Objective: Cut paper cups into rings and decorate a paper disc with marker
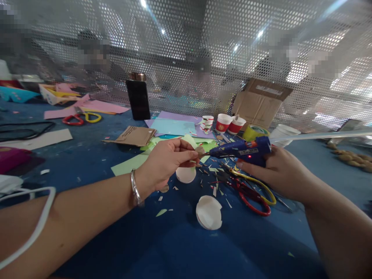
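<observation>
My right hand [283,172] is wrapped round a blue hot glue gun [241,150] with a small red light lit on its side. A long whitish glue stick [322,135] sticks out of its back end. Between the fingertips of my left hand [167,162] is a small round brownish disc [200,150], partly hidden by the fingers. The gun's nozzle is at the disc; whether it touches I cannot tell. Just below my left hand lies a white cut paper cup bottom [186,175], and nearer to me a second cut cup bottom [209,213].
Scissors with red and yellow handles [255,193] lie under the glue gun among paper scraps. Behind are red-and-white paper cups [223,122], coloured paper sheets [174,126], folded cardboard [136,135], a black phone [138,100] and yellow-green tape [255,133]. A white cable [43,217] crosses my left arm.
</observation>
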A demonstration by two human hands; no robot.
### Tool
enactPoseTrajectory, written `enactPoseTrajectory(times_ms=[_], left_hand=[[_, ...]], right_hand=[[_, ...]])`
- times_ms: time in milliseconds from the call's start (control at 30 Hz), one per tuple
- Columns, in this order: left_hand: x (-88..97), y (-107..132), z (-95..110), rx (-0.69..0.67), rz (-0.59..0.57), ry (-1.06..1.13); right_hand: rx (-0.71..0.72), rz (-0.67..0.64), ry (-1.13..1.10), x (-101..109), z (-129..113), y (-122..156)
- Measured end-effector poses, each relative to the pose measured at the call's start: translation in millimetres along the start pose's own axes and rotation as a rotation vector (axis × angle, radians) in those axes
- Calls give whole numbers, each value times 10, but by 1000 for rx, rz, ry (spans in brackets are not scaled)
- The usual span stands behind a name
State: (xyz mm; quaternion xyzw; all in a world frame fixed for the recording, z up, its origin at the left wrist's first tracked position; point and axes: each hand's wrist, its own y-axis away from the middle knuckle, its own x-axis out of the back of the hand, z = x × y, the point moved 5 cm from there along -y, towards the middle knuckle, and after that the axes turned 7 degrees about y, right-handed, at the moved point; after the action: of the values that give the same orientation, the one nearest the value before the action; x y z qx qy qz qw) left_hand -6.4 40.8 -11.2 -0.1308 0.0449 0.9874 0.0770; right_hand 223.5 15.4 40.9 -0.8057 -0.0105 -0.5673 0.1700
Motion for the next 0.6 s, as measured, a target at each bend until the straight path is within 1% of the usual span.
enactPoseTrajectory(times_ms=[200, 367, 533, 600], left_hand=[[-22, 15, 7, 16, 7, -11], [-36, 23, 2, 26, -12, -24], [-44, 21, -5, 42, -25, -24], [-48, 20, 2, 47, -24, -29]], right_hand=[[28, 49, 44, 16, -7, -3], [19, 15, 53, -10, 11, -8], [73, 29, 37, 1, -28, -13], [63, 54, -36, 13, -32, -12]])
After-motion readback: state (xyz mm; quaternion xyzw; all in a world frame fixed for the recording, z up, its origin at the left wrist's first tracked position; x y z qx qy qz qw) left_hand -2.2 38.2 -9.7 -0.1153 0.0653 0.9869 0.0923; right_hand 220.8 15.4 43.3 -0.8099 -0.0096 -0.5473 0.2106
